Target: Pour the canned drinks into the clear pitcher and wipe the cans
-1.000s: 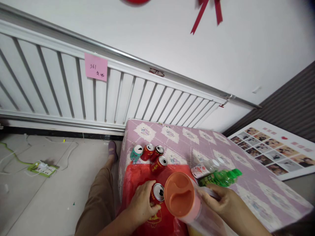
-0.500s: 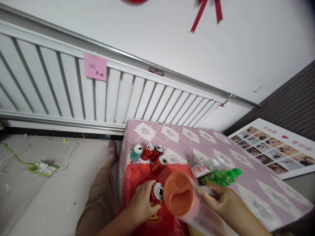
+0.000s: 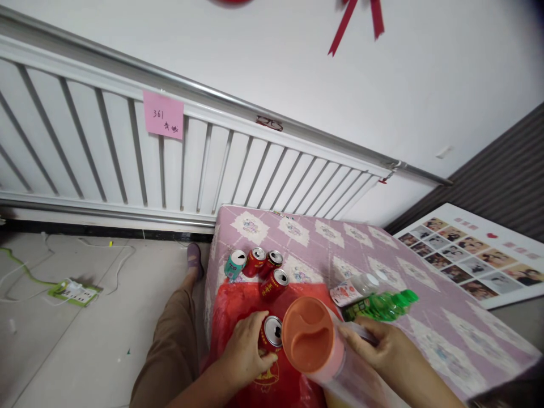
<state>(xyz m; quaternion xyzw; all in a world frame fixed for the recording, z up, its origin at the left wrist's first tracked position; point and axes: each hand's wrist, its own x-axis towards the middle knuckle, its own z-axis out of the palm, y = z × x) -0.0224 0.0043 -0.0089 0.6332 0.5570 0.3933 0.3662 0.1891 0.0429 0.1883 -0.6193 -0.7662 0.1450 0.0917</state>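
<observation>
My left hand [image 3: 244, 351] is closed around an opened red can [image 3: 271, 333] that stands over a red plastic bag [image 3: 238, 306]. In my right hand [image 3: 378, 343] is the handle of a clear pitcher [image 3: 355, 374] with an orange lid [image 3: 308, 334]. The pitcher is tilted, its lid end close to the right of the held can. Beyond my left hand stand another red can [image 3: 274, 283], a teal can [image 3: 236, 264] and two more cans, one red [image 3: 255, 260] and one dark-topped [image 3: 273, 260]. Whether liquid flows cannot be made out.
Green-capped bottles [image 3: 378, 306] and a clear bottle with a pink label [image 3: 352, 289] lie on the flowered mattress [image 3: 327, 232]. A white radiator [image 3: 195, 164] runs behind it. A photo board [image 3: 471, 255] leans at the right; a power strip [image 3: 74, 292] lies on the floor.
</observation>
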